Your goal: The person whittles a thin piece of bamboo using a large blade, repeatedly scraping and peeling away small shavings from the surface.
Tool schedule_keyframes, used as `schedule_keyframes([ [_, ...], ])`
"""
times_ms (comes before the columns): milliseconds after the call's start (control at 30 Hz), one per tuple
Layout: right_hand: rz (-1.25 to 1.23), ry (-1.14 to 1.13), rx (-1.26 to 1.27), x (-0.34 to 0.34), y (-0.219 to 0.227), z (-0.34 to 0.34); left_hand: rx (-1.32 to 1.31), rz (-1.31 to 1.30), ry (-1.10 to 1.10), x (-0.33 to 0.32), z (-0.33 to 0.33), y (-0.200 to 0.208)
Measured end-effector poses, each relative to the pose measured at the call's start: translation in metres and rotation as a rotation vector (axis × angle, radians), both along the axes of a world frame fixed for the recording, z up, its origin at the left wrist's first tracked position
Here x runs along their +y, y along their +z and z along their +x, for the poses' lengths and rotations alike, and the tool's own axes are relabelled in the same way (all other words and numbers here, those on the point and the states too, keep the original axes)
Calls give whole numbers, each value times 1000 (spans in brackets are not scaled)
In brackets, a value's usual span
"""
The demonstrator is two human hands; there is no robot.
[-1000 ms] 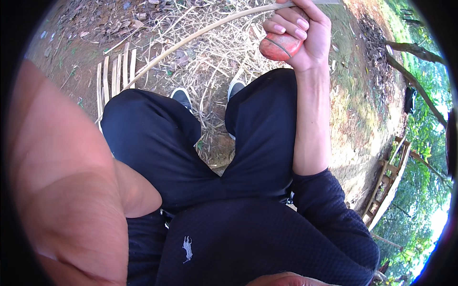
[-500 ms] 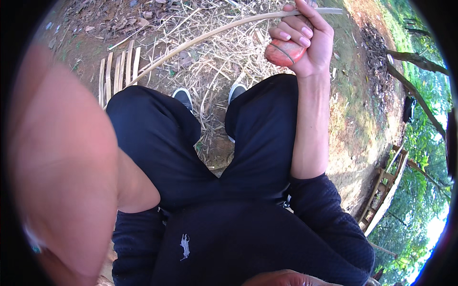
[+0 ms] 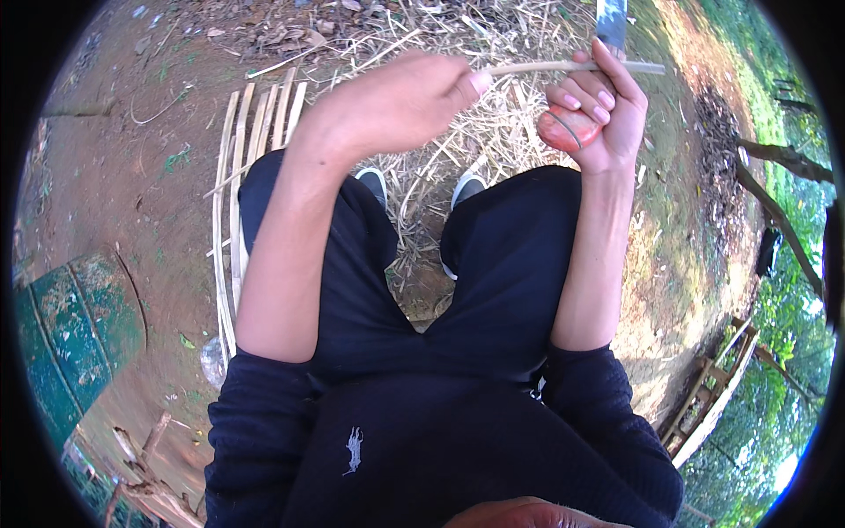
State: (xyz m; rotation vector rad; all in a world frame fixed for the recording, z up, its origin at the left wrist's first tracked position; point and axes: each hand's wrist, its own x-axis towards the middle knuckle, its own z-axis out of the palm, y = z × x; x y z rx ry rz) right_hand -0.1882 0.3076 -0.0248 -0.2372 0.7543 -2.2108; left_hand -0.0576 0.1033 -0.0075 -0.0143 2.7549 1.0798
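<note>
My right hand [image 3: 607, 119] is closed around the rounded red handle [image 3: 568, 129] of a knife, with a dark band across it. The knife's blade [image 3: 612, 25] points away from me. A pale, narrow bamboo strip [image 3: 550, 67] crosses by the base of the blade, under my right index finger, and its short end sticks out to the right. My left hand [image 3: 400, 101] is closed on the same strip to the left, thumb along it. Whatever continues past that hand is hidden behind it. Both hands are beyond my knees.
Several split bamboo strips [image 3: 231, 167] lean or lie beside my left knee. Pale shavings [image 3: 431, 189] cover the ground around my shoes. A scuffed green metal object [image 3: 84, 321] stands at left, near a clear plastic item [image 3: 213, 363] and broken branches [image 3: 158, 493]. At right is a wooden frame [image 3: 709, 392].
My left hand and forearm, blurred close to the camera before, have swung outward, and that hand is now on the strip. My right hand still holds the knife; the view has shifted slightly.
</note>
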Motion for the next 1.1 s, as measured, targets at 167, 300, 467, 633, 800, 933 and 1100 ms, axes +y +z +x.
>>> schedule_keyframes([
  [167,-13,18,-10,-5,2,5,217,-35,43,-4,7,-18],
  [300,-24,15,25,-4,3,7,298,-11,127,-2,7,-23],
  [467,-70,47,16,0,0,3,396,-27,235,-5,9,-12],
  [633,52,7,41,1,-4,0,507,-43,303,-18,6,-14],
  [800,130,-35,30,2,2,-2,488,-131,411,-41,11,-14],
  [933,435,-326,155,-7,7,8,418,-176,478,-55,18,-10],
  [1100,650,-374,413,-7,11,15,453,-148,517,-53,16,-9],
])
